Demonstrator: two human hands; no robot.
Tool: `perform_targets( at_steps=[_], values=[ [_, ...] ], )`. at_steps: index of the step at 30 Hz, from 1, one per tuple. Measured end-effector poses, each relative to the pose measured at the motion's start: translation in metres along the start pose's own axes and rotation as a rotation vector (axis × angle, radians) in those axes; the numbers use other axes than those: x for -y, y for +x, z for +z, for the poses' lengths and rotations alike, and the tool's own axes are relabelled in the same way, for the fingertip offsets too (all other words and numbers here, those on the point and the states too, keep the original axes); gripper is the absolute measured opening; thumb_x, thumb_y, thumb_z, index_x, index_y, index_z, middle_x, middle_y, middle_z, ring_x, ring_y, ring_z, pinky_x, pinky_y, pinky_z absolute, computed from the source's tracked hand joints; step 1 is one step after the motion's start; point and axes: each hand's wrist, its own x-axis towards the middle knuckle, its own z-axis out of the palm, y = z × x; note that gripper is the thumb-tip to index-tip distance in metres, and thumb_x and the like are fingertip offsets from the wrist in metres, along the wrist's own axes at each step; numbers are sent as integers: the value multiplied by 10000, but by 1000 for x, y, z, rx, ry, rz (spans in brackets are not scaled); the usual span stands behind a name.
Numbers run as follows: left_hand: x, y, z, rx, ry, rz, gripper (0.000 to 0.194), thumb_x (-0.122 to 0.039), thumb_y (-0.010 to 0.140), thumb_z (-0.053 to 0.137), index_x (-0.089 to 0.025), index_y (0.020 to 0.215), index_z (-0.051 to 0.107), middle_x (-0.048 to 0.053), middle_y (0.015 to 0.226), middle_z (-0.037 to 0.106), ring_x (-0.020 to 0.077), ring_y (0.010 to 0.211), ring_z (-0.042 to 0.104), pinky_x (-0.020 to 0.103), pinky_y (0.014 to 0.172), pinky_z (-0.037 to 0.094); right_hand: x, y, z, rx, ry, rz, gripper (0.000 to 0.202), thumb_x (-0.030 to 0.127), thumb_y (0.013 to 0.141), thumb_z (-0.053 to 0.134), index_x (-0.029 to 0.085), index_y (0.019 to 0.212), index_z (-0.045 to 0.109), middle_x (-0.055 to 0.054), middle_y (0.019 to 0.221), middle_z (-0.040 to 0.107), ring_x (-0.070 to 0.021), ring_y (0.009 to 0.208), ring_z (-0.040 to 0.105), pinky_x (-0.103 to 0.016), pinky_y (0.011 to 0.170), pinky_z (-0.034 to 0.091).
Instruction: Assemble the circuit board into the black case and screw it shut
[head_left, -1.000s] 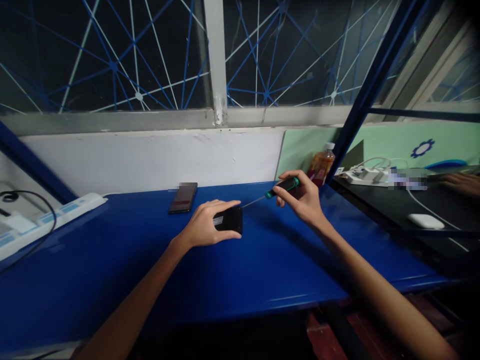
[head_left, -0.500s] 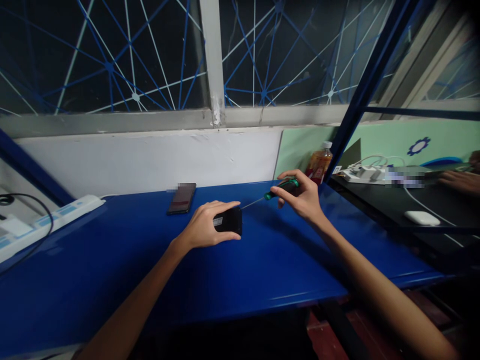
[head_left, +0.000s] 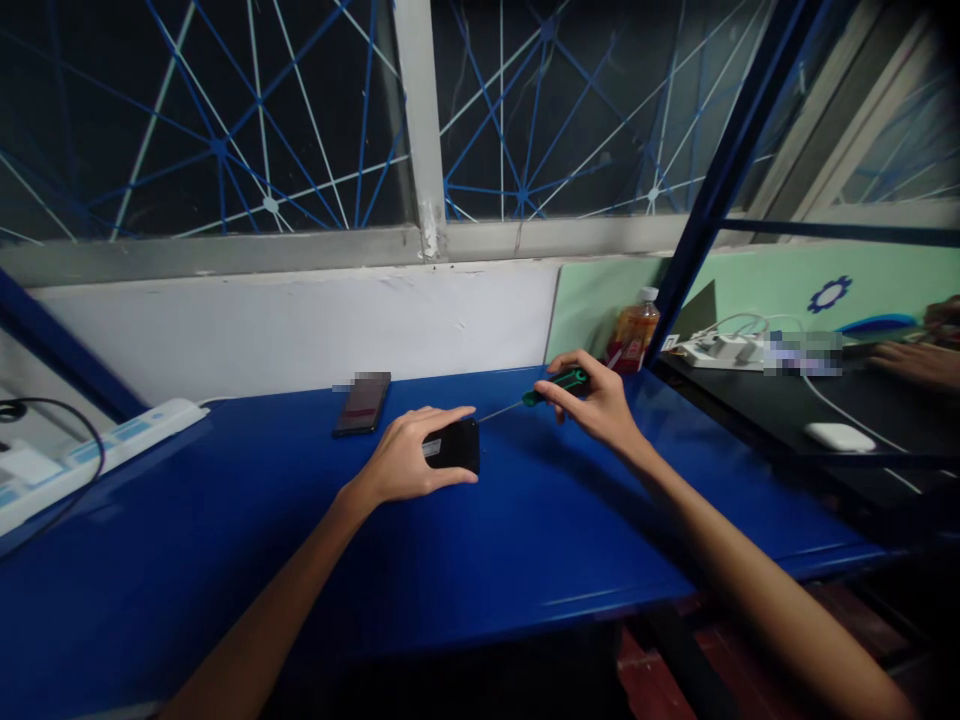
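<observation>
My left hand (head_left: pixel 409 455) grips a small black box-like device (head_left: pixel 459 448) with a pale label, thumb and fingers along its two long sides. Part of the device is hidden under the palm. In my right hand (head_left: pixel 596 400) is a screwdriver (head_left: pixel 556 386) with a green and black handle, held between thumb and fingers. Its thin shaft points left and down, and the tip reaches the far right corner of the device; whether it sits in a screw is too small to tell. Both hands are over the blue table (head_left: pixel 450 560).
Behind my left hand lies a dark phone (head_left: pixel 363 404). A white power strip (head_left: pixel 97 455) runs along the left side. A drink bottle (head_left: pixel 634 330) stands at the back right beside a blue post. Further right, a black table holds a white case (head_left: pixel 840 437), cables and another person's hand (head_left: pixel 915 362).
The screwdriver handle has turned a little in my right hand's fingers. My left hand keeps its hold on the device. The whole view has shifted slightly.
</observation>
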Motion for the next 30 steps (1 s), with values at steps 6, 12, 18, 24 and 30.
perform_targets(
  at_steps=[6,12,18,24,30],
  values=[
    [-1,0,-1,-7,-3,-6,715,-506,690,741,-258,1321,514,78,1262,611,301,1118,574,509,995,410,1,2,0,115,167,28,368,384,777,683,227,1022,459,-33,874,650,-119,485,613,-243,395,458],
    [-1,0,-2,-10,-1,-5,723,-495,680,751,-248,1319,519,75,1256,616,296,1105,579,499,989,422,-1,0,-1,12,-37,26,253,371,792,679,207,913,530,49,519,542,-123,414,574,-246,410,447],
    [-3,1,-2,-14,-12,-18,710,-478,676,758,-240,1307,535,80,1244,623,289,1089,584,485,980,435,4,1,-1,130,120,3,356,363,812,651,224,1081,463,-44,900,655,-139,562,641,-252,436,489],
    [-3,2,-2,-11,-3,-16,716,-489,676,757,-236,1307,533,79,1233,629,284,1070,593,474,966,448,2,-1,2,24,10,44,331,391,760,707,210,962,518,50,561,556,-118,390,562,-252,391,455],
    [-2,0,-2,-26,-12,7,709,-481,676,756,-236,1304,537,85,1232,629,283,1062,591,467,938,464,3,1,0,121,141,33,369,373,779,688,225,1044,478,-30,847,651,-138,518,632,-267,436,493]
  ],
)
